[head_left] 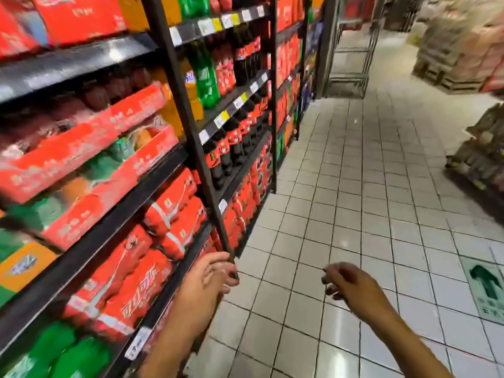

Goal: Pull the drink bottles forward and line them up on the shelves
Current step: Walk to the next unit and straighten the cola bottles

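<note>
Between bays: left hand (211, 276) and right hand (345, 282) empty, fingers loosely curled; next, reach dark red-labelled plastic cola bottles (229, 148) on black metal shelves (240, 170).

The single head camera is looking forward and down along a shop aisle, sitting close beside the drink shelves (152, 186) on its left, tiled floor (368, 214) stretching ahead.

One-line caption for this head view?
Both hands, left hand and right hand, empty beside stocked drink shelves in a tiled aisle.
</note>
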{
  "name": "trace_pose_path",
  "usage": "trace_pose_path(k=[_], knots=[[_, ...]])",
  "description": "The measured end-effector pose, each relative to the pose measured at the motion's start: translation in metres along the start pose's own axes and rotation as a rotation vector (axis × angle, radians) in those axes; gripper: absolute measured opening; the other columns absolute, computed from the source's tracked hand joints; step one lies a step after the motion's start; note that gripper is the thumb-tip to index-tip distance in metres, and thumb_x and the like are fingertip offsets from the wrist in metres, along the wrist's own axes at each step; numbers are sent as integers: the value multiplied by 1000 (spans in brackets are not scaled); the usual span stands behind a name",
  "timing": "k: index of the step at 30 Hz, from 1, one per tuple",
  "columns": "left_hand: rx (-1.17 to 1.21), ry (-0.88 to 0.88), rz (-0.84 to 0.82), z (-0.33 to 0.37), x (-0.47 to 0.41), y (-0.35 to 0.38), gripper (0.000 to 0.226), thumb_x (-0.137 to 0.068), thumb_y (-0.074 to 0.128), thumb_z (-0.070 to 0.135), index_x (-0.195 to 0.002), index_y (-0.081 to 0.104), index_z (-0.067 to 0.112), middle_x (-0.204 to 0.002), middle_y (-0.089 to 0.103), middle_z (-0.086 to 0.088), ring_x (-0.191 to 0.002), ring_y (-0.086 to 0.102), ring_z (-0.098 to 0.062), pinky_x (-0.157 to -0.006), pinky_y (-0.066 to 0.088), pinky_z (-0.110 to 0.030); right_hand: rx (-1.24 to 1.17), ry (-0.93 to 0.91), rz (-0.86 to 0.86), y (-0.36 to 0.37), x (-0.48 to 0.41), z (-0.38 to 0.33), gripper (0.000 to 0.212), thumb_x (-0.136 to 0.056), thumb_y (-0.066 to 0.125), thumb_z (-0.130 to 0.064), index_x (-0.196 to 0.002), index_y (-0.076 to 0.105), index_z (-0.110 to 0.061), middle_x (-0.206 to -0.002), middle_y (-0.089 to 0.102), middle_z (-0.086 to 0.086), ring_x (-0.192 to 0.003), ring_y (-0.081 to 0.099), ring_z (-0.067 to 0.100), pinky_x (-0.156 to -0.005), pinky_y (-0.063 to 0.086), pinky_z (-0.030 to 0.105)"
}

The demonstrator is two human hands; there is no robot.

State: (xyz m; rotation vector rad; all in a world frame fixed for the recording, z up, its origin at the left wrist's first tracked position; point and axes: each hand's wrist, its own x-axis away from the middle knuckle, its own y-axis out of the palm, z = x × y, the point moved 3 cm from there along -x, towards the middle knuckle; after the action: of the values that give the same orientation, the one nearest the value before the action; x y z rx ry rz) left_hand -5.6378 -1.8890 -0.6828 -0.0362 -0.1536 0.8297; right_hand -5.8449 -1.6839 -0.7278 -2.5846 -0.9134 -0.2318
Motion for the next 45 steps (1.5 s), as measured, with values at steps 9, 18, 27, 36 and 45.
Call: trace_pose_path(k=[9,18,27,36,45], knots=[[-13,-20,265,10,-195,13,24,-94,48,0,-113,57,11,-94,68,-13,-71,65,-25,-61,54,-25,34,-284,-146,34,-260,-152,15,-93,55,-26,-85,67,-22,-83,72,0,-72,68,17,-71,57,35],[-366,-15,222,12,-420,79,20,-93,50,20,-107,54,35,-85,64,5,-73,63,-14,-69,50,-29,338,-283,-454,85,-447,-182,21,-90,52,-39,-83,63,-22,-82,69,-4,-80,66,18,-79,52,48],[-510,-55,543,8,-528,59,49,-92,51,37,-136,30,40,-108,54,19,-77,60,-1,-68,48,-21,537,-489,-726,164,-585,-222,7,-91,56,-27,-90,61,-24,-85,67,-3,-83,64,22,-77,49,34],[-412,-197,1294,2,-531,40,29,-87,66,19,-112,52,12,-108,55,0,-99,53,-9,-87,40,-13,649,-817,-1083,232,-666,-244,41,-88,61,-25,-126,51,-12,-117,63,5,-100,61,24,-85,46,31],[-636,-436,1301,-11,-539,5,48,-83,68,26,-125,57,6,-127,58,-15,-124,47,-31,-105,35,-40,769,-1073,-1085,288,-661,-260,44,-93,54,-32,-132,51,-13,-129,57,15,-114,54,35,-87,44,35]])
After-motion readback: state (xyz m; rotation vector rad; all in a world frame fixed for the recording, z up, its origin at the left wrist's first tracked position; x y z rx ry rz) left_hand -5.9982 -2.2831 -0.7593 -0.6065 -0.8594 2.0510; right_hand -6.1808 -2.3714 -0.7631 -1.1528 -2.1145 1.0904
